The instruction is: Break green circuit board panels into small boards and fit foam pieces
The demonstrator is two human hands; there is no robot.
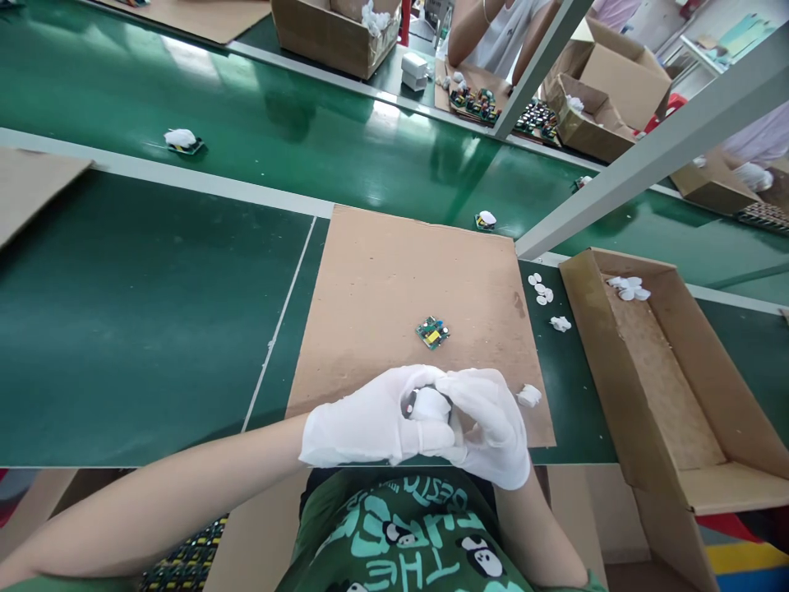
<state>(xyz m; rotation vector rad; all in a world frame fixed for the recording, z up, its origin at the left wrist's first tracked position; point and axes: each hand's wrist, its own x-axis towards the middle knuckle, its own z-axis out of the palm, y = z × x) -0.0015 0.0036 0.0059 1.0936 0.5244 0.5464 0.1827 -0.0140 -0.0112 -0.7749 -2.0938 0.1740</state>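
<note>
My left hand point(373, 418), in a white glove, is closed around a small circuit board with a white pad point(430, 404) on top. My right hand point(493, 427), gloved too, closes on the same piece from the other side, fingertips meeting the left ones. Only dark edges of the board show between the fingers. Just beyond my hands a bare circuit board point(432, 332) with a yellow part lies on the cardboard sheet point(394, 271). A crumpled white piece point(528, 395) rests on the sheet to the right of my right hand.
Round white pads point(541, 289) and a white clump point(560, 324) lie right of the sheet, beside an open cardboard box point(616, 370). Padded boards point(183, 141) sit on the green conveyor point(296, 140). A slanted metal post point(616, 181) crosses the right side. Another person point(499, 41) sits opposite.
</note>
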